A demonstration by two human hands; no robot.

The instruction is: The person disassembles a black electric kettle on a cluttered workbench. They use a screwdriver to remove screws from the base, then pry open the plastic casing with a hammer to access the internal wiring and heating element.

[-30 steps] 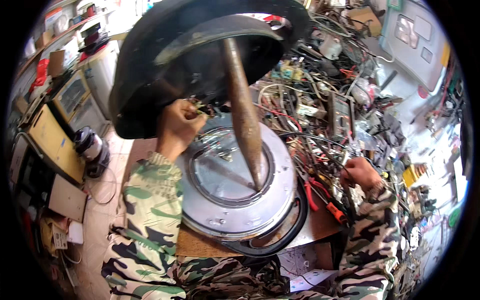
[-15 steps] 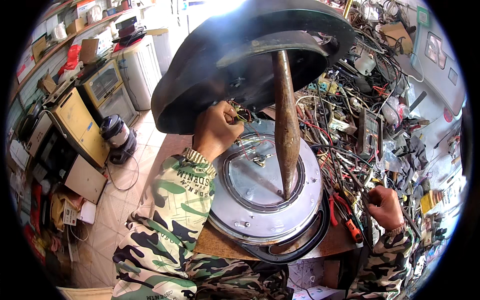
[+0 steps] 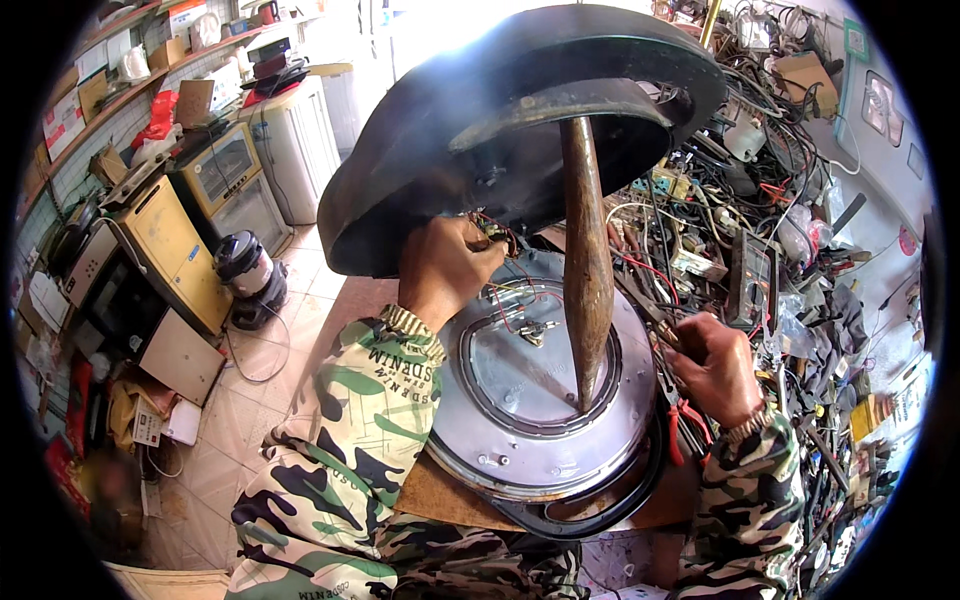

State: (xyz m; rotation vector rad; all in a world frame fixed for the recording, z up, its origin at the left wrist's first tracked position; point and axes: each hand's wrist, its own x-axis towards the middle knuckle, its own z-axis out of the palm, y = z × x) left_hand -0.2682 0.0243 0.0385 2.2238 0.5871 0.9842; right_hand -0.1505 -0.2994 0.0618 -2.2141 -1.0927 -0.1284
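A large black round cover [image 3: 400,170] is tilted up over a round grey metal plate [image 3: 540,455], the opened body of what looks like an electric griddle. A tapered wooden stick [image 3: 587,260] stands on the plate and props the cover. My left hand [image 3: 455,268] is under the cover's near left edge, fingers pinched on a bunch of thin coloured wires [image 3: 490,235]. Red and yellow wires run from there to a small metal fitting [image 3: 538,332] on the plate. Right of the plate, my right hand [image 3: 715,370] is closed around a slim metal tool [image 3: 655,325]; its exact kind is unclear.
A black loop handle [image 3: 600,515] juts from the plate's near side over the brown table [image 3: 470,505]. Red-handled pliers [image 3: 683,430] lie beside it. Tangled cables, tools and a meter [image 3: 752,280] crowd the right. Cabinets [image 3: 175,250] and a rice cooker-like appliance [image 3: 245,270] stand left.
My right hand has moved left and up, from the tool pile toward the plate, now with a slim metal tool. My left hand stays at the wires. The whole view has shifted slightly.
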